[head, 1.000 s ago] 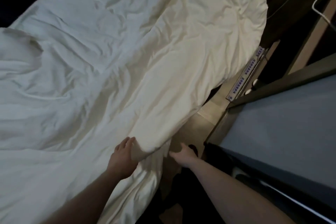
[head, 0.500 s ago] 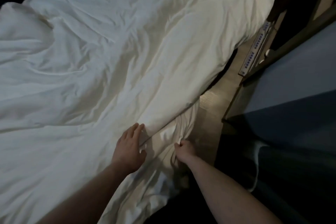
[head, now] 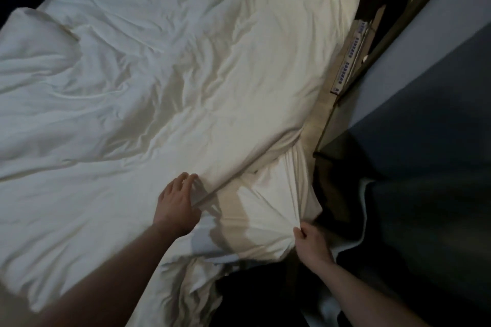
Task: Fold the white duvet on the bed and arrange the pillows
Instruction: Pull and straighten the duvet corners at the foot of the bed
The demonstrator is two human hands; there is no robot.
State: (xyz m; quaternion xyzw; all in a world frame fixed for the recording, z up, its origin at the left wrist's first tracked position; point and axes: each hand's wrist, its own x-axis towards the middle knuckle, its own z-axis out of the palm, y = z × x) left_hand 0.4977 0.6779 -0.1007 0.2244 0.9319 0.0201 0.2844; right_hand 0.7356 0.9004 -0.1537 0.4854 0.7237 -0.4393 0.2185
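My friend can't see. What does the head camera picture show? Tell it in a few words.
Two bare hands work a rumpled white duvet spread over a bed: the left hand rests flat on top by a fold, and the right hand pinches a stretched corner at the bed's edge. Dark furniture stands to the right.

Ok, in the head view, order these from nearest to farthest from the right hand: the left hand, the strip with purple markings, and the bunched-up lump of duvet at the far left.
1. Left hand: to the left of the right hand, resting on the white duvet.
2. Strip with purple markings: up along the bed's right edge.
3. Bunched lump of duvet: far across the bed, upper left.
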